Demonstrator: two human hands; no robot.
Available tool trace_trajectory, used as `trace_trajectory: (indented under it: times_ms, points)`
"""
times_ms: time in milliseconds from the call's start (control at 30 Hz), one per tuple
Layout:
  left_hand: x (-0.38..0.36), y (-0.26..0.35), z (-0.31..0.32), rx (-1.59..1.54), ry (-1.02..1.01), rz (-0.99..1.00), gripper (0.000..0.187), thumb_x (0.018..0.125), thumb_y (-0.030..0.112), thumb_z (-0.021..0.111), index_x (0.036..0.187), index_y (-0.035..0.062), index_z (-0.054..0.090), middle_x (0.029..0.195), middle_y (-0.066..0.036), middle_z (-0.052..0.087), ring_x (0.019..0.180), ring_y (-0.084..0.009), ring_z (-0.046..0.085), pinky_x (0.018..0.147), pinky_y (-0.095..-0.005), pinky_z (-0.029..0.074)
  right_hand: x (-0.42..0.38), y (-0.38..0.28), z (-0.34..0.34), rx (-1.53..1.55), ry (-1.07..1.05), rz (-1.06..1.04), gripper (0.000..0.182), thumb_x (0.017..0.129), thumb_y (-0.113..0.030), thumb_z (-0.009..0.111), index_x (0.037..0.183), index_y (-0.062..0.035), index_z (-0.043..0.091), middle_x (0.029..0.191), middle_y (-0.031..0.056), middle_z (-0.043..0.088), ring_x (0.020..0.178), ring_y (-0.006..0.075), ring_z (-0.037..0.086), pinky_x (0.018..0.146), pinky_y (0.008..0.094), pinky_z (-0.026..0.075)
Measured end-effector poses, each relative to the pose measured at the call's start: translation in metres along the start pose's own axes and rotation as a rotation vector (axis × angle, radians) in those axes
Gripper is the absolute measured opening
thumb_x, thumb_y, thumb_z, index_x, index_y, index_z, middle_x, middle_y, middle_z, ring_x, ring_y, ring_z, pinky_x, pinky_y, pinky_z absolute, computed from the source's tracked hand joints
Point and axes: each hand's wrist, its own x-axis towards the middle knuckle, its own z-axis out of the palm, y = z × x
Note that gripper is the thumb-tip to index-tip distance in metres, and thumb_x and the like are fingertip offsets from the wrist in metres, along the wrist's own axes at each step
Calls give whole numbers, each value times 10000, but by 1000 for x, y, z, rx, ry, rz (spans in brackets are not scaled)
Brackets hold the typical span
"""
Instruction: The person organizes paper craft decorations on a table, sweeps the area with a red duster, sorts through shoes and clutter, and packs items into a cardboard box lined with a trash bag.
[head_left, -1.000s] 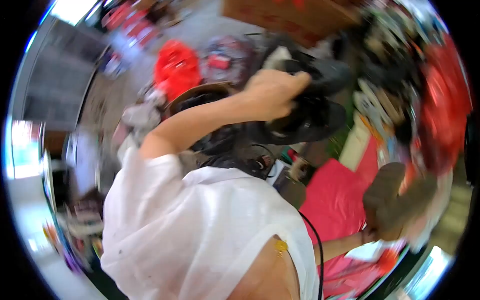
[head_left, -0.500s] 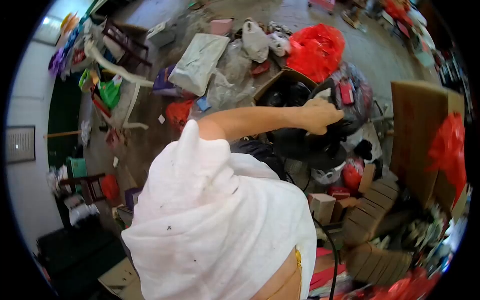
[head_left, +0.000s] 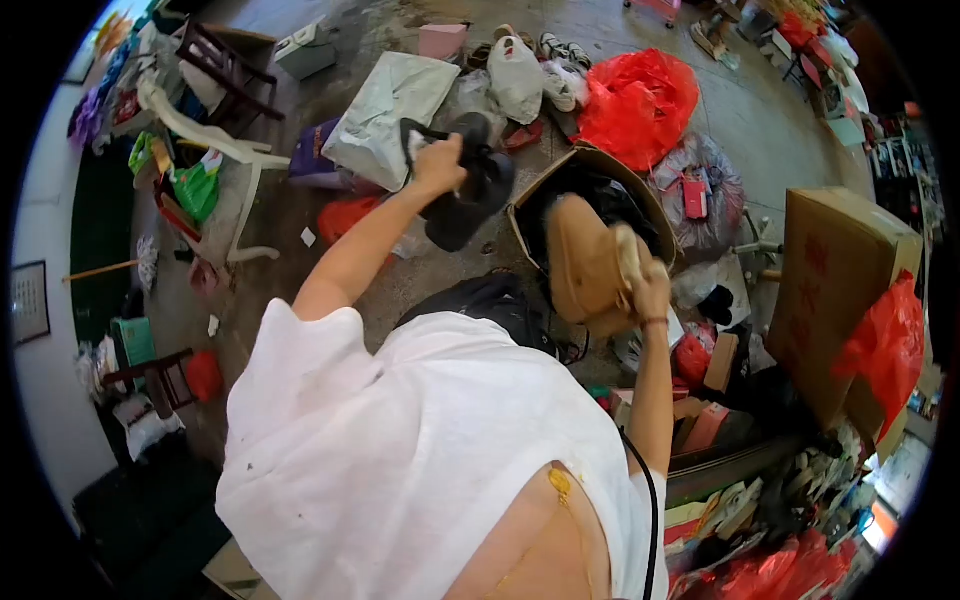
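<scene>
My left hand (head_left: 438,166) is closed on a pair of black shoes (head_left: 468,190), held up beside a pale plastic bag. My right hand (head_left: 652,290) grips a pair of tan boots (head_left: 583,262) by their upper parts. The boots hang over the near edge of an open cardboard box (head_left: 526,236), which has black plastic or dark things inside. The black shoes are to the left of this box.
Beyond the box lie a red plastic bag (head_left: 638,105), a white bag (head_left: 515,80) and loose shoes (head_left: 563,50). A tall carton (head_left: 835,290) stands on the right. A pale curved chair frame (head_left: 215,140) is on the left.
My left hand has moved left with the black shoes, away from the box. My right hand has come into view, and the tan boots have moved up and left from the lower right to the box.
</scene>
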Motion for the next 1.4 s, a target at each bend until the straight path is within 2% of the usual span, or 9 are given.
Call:
trace_trajectory:
  times_ms: [167, 367, 533, 733, 800, 867, 1133, 1300, 1400]
  points:
    - [51, -46, 4, 28, 83, -103, 367, 567, 140, 578, 903, 21, 488, 789, -197, 594, 767, -360, 581, 687, -437, 447, 92, -96, 82, -37, 142, -323, 275, 695, -243, 570, 733, 27, 535, 734, 152, 518, 681, 269, 493, 635, 346, 388]
    - [101, -90, 84, -179, 98, -6, 335, 649, 177, 493, 941, 15, 520, 839, -231, 575, 789, -401, 543, 709, -464, 420, 82, -122, 93, 243, 38, -104, 278, 688, -232, 523, 835, -8, 599, 849, 192, 581, 830, 347, 545, 719, 378, 436]
    - [76, -60, 136, -171, -174, 339, 290, 656, 114, 493, 905, -31, 535, 911, -246, 554, 883, -393, 508, 762, -434, 402, 4, 14, 50, 498, 74, 418, 219, 695, -169, 567, 797, 16, 622, 654, 117, 604, 572, 177, 579, 550, 294, 461]
    - [32, 18, 175, -624, -848, -250, 126, 697, 2, 512, 820, -27, 519, 657, -115, 528, 512, -190, 525, 415, -308, 411, -166, 178, -103, 779, 644, 825, 150, 754, -133, 567, 768, 15, 590, 667, 104, 594, 548, 167, 570, 439, 256, 432]
    - [28, 63, 177, -577, -851, -181, 199, 686, -10, 530, 879, -44, 497, 673, -117, 535, 464, -194, 509, 394, -310, 410, -241, 249, -148, 1672, 667, 417, 122, 755, -29, 490, 797, 53, 571, 717, 161, 593, 552, 242, 574, 463, 292, 461]
    - [23, 109, 188, -615, -797, -96, 230, 690, -14, 522, 915, -47, 490, 688, -132, 545, 476, -205, 515, 392, -309, 413, -280, 251, -191, 978, 1006, 708, 140, 762, -44, 496, 828, 56, 569, 741, 156, 595, 563, 224, 573, 471, 293, 460]
    - [-5, 293, 242, -566, -865, 264, 229, 681, 28, 520, 894, -56, 515, 662, -130, 552, 523, -199, 538, 419, -300, 420, -404, 364, -343, 481, 1190, 1094, 242, 748, -233, 601, 822, -3, 590, 686, 58, 575, 586, 121, 539, 476, 251, 411]
    - [-78, 430, 225, -427, -888, 548, 284, 670, 34, 533, 937, -63, 519, 667, -109, 563, 535, -180, 539, 462, -272, 424, -404, 415, -472, -148, 1194, 980, 504, 681, -398, 604, 865, 71, 574, 786, 221, 592, 722, 346, 558, 681, 374, 437]
    - [-127, 483, 209, -386, -780, 729, 281, 694, 49, 532, 949, -69, 514, 670, -96, 565, 562, -169, 544, 510, -272, 431, -389, 456, -542, -235, 1221, 1045, 689, 702, -430, 581, 1162, 48, 397, 1193, 242, 401, 1099, 363, 383, 923, 408, 323]
